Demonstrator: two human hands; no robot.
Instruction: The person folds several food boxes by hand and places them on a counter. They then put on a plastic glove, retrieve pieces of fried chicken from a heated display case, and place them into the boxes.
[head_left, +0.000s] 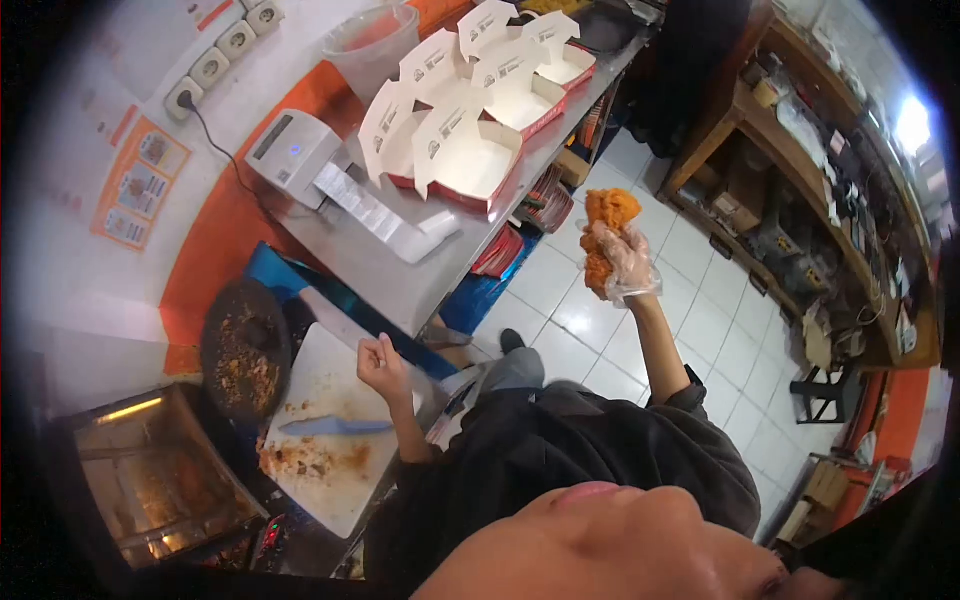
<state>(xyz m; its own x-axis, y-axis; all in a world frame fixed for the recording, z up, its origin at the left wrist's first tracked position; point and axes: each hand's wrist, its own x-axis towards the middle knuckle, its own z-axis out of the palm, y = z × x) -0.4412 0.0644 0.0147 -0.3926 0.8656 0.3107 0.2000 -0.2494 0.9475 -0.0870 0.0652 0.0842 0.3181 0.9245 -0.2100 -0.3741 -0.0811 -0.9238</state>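
Now, your bare left hand (381, 362) is loosely curled and holds nothing, over the white cutting board (330, 440), with the knife (335, 426) at its seven o'clock. Your gloved right hand (625, 262) grips fried chicken (606, 228), at five o'clock from the open boxes (470, 150).

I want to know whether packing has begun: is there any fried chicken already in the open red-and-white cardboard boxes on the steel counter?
No: the open red-and-white cardboard boxes show bare white insides, and the orange fried chicken piece is in the plastic-gloved right hand.
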